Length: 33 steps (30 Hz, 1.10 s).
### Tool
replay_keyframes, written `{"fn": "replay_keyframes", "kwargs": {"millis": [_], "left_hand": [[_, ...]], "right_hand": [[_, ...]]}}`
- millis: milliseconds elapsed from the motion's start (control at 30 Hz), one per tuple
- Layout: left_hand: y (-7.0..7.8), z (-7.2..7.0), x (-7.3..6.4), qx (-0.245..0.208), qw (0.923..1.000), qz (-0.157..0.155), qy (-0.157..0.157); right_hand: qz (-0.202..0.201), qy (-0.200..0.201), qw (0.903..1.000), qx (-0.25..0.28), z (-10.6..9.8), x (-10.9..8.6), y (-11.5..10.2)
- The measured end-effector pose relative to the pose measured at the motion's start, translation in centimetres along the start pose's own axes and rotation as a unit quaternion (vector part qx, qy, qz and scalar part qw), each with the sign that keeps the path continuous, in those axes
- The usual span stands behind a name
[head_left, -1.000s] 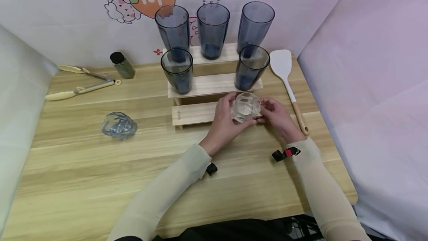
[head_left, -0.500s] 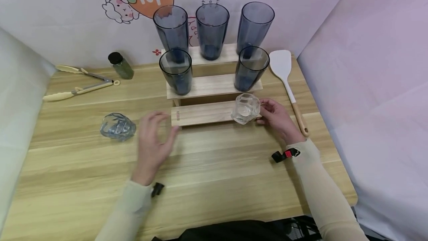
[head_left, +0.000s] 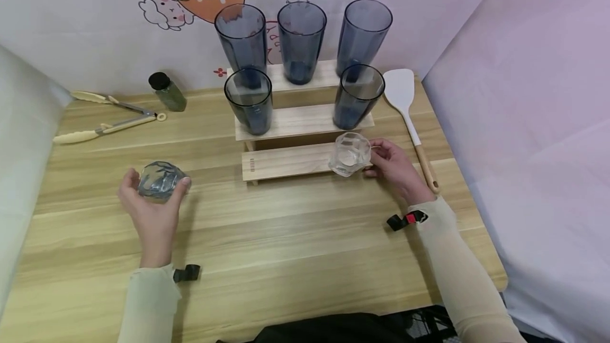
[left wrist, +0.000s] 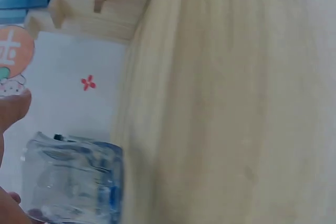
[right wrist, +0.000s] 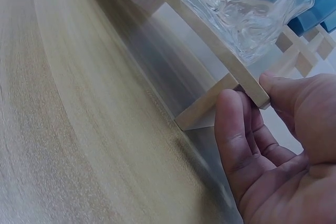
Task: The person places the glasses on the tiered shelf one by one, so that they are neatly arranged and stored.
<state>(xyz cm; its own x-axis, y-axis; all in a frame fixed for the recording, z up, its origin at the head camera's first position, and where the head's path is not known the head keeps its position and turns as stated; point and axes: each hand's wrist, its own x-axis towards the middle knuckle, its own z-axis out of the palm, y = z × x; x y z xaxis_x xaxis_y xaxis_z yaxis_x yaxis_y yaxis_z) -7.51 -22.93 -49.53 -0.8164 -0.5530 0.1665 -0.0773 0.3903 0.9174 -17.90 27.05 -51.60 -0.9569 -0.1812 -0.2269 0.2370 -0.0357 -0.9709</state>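
Observation:
On the left of the table, my left hand [head_left: 153,216] reaches around a clear, faceted glass [head_left: 160,180], thumb on one side and fingers on the other. In the left wrist view the thumb [left wrist: 16,109] stands apart from this glass [left wrist: 73,182], with fingertips close at its lower side. My right hand [head_left: 394,169] pinches the right end of the lowest step of a stepped wooden rack [head_left: 286,163]; in the right wrist view its thumb lies on top of the board [right wrist: 231,61] and its fingers underneath. Beside that thumb, a second clear glass [head_left: 350,155] stands on the step.
Several tall blue-grey tumblers [head_left: 302,41] stand on the rack's upper two steps. A white spatula [head_left: 404,105] with a wooden handle lies to the right. Behind the left glass are a black-capped jar [head_left: 168,91] and cream-tipped tongs [head_left: 114,120].
My left hand has left the glass on the rack and moved left to the other clear glass. My right hand has stayed at the step's end.

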Motion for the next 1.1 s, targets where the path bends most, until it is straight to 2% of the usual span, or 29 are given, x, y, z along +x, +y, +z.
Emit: {"fn": "replay_keyframes", "kwargs": {"millis": [100,400,600,700,800,933,1000,1100], "left_hand": [[-0.5,0.3,0.2,-0.002,0.9997,-0.021,-0.008],[-0.9,0.3,0.8,0.007,1.0000,-0.006,-0.001],[-1.2,0.0,1.2,-0.015,0.9992,-0.021,-0.031],[-1.3,-0.1,1.3,-0.045,0.9968,-0.045,-0.048],[-1.2,-0.3,1.4,-0.085,0.9904,-0.092,-0.058],[-1.0,-0.6,1.4,-0.110,0.9797,-0.154,-0.066],[-0.9,-0.6,1.5,-0.116,0.9761,-0.170,-0.071],[-0.9,-0.7,1.5,-0.121,0.9740,-0.177,-0.073]], "right_hand": [[0.005,0.002,1.0000,0.006,-0.1,0.0,0.0],[0.004,0.004,0.9999,0.012,0.0,0.2,0.1],[0.008,0.008,0.9999,0.007,0.1,0.1,0.2],[0.011,0.010,0.9999,0.004,0.1,0.1,0.2],[0.013,0.013,0.9998,0.001,0.1,0.1,0.3],[0.015,0.014,0.9998,-0.001,0.1,0.1,0.3],[0.014,0.013,0.9998,-0.001,0.1,0.1,0.3],[0.013,0.012,0.9998,-0.003,0.1,0.1,0.3]]}}
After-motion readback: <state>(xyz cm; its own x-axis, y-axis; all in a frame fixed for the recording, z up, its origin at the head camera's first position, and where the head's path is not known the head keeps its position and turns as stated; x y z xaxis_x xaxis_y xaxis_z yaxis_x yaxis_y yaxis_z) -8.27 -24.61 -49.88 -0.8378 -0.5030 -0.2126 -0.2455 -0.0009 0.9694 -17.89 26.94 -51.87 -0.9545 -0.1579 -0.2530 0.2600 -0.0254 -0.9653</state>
